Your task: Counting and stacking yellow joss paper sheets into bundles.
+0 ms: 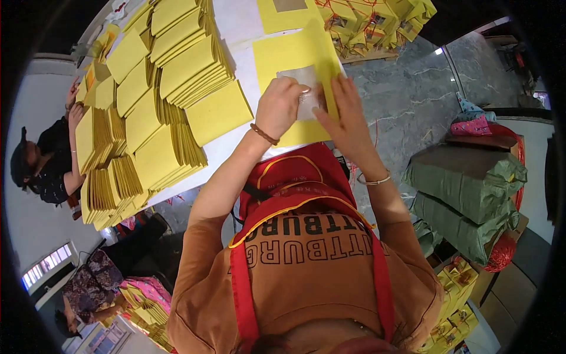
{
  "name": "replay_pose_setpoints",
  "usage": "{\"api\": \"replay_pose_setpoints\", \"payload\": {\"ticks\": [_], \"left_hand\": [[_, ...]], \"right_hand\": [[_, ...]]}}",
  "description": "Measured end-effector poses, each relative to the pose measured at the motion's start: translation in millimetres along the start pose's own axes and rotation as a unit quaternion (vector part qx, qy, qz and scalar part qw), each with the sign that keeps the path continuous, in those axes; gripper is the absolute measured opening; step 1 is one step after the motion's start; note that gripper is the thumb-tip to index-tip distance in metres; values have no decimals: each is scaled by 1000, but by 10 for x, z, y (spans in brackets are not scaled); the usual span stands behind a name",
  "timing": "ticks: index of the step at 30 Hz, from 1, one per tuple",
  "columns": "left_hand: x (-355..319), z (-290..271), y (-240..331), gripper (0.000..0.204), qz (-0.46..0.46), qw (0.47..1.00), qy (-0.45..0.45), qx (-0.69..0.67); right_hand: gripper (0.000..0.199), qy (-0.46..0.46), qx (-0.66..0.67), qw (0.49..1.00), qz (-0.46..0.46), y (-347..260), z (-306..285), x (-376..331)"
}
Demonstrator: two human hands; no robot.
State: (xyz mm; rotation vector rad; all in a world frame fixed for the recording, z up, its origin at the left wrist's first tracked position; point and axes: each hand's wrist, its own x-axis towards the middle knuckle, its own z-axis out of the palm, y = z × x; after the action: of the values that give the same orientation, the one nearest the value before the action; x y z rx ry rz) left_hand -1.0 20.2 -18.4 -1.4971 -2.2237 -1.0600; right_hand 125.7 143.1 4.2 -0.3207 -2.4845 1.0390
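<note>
A yellow paper sheet [271,56] lies on the table's right side, with a pale, see-through rectangle [306,110] on it. My left hand [278,109] rests over that rectangle's left part, its fingers curled in and the fingertips pressed together; whatever they hold is hidden. The sheet's right-hand part stands raised and looks blurred. My right hand [348,118] has this part between its thumb, on the inner side, and its fingers, on the outer side. Beyond it, another yellow sheet [265,17] bears a greyish rectangle.
Stacks of folded yellow paper [191,71] fill the white table's [230,138] left side. Red-tied yellow bundles [368,23] stand past its right edge. Green wrapped bales [466,183] sit at right. One person [50,159] works across the left side; another [94,289] sits lower left.
</note>
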Motion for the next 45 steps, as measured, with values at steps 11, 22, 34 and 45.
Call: {"api": "replay_pose_setpoints", "payload": {"ticks": [11,22,34,45], "left_hand": [[188,-134,111,13,-411,754,-7,-513],[113,-78,125,17,-409,770,36,-488],[118,-95,102,15,-419,743,36,-520],[175,-43,154,14,-402,723,56,-559]], "right_hand": [[67,-68,16,997,-27,-285,184,-26],[66,-67,74,995,25,-223,-11,45],[57,25,558,796,233,-167,319,365],[88,-38,398,909,120,-66,405,288]]}}
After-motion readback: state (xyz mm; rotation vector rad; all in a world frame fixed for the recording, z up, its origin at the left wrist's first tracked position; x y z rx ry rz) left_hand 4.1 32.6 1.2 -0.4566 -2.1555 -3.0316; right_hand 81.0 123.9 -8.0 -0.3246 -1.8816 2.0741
